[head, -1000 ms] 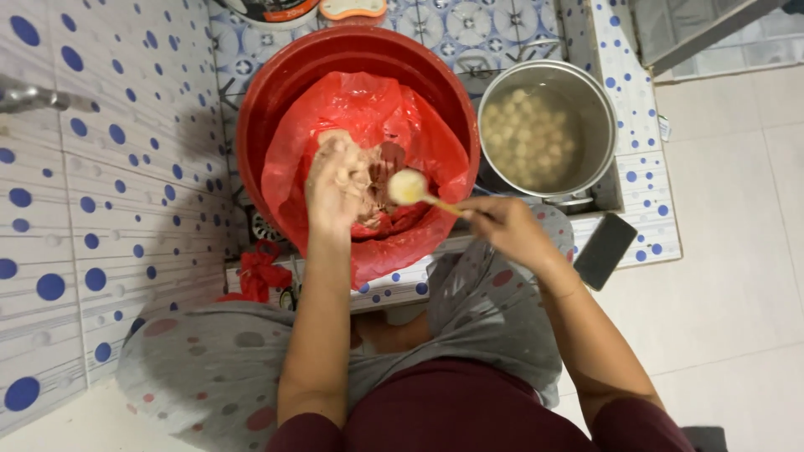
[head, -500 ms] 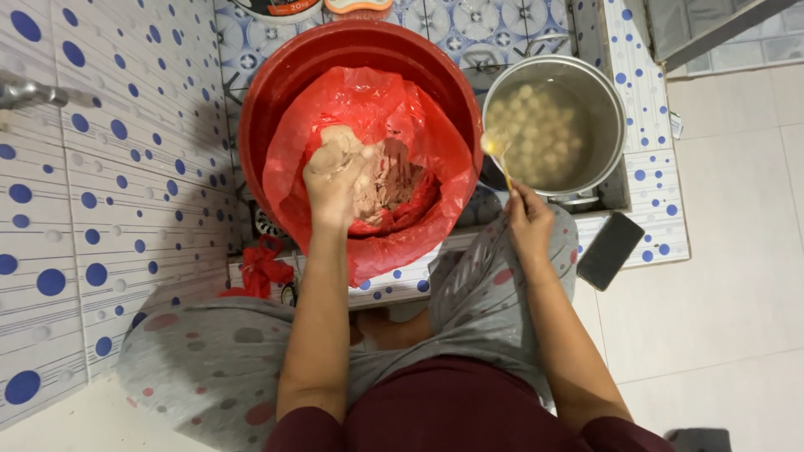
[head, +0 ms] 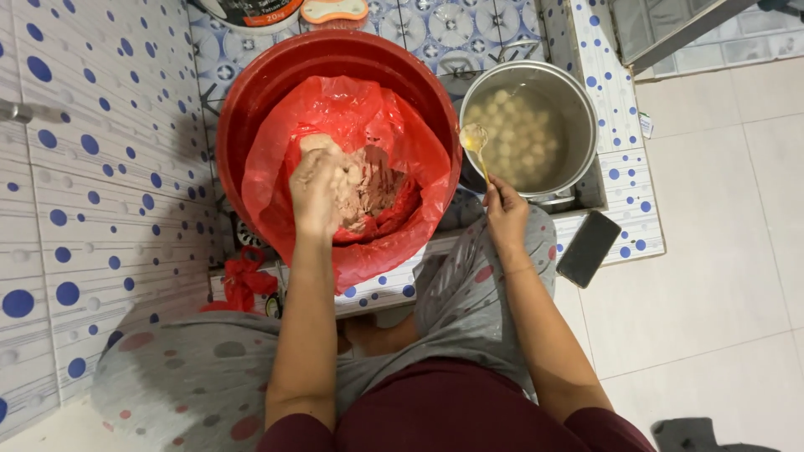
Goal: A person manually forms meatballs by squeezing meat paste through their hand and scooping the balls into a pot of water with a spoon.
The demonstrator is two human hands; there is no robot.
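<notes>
Blue-dotted tiles [head: 92,192] surround a red basin [head: 251,109] lined with red plastic [head: 377,125]. The left hand [head: 316,191] squeezes pinkish paste [head: 368,180]; the right hand [head: 505,213] pinches a spoon [head: 476,144] over the steel pot [head: 578,109] (pale balls [head: 519,138] floating), a dark phone [head: 590,249] just beside.

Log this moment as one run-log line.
left hand: squeezing meat paste in red-lined basin | right hand: holding spoon over pot of balls

A pale pinkish-brown lump of meat paste [head: 368,188] lies in a red plastic bag lining the red basin [head: 251,109]. A golden spoon [head: 475,144], bowl up, reaches over the near rim of the steel pot [head: 578,100] right of the basin, where pale round balls [head: 523,138] float in cloudy water.
</notes>
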